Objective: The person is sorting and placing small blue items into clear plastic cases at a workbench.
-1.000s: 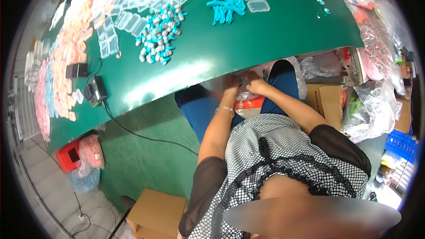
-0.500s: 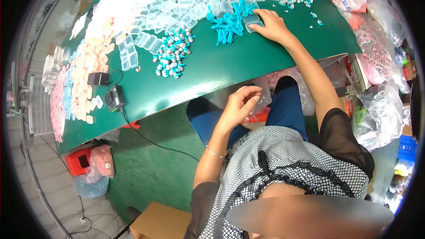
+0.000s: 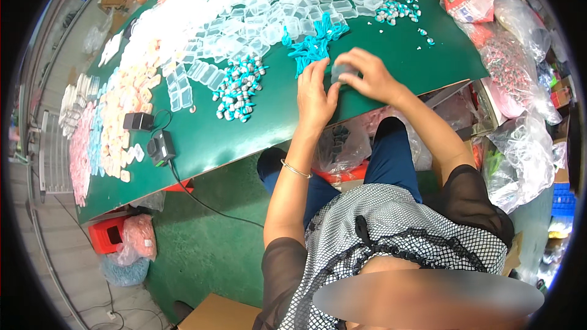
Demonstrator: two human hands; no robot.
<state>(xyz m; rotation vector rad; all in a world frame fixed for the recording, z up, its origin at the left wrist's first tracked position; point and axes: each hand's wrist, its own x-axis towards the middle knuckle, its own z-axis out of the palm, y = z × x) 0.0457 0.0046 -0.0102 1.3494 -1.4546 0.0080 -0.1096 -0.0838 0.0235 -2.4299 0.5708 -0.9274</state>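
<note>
Small clear plastic case (image 3: 340, 72), flat on green table (image 3: 391, 61), just beside turquoise pile (image 3: 310, 46).

Both hands are up on the desk (image 3: 391, 67) now! A second ago they were down in the lap below its edge; then the right hand (image 3: 367, 76) reached far to the turquoise pile (image 3: 312, 46). Now it has pulled back nearer, the left hand (image 3: 316, 95) has risen beside it, and the two meet around a small clear box (image 3: 342, 72).
</note>
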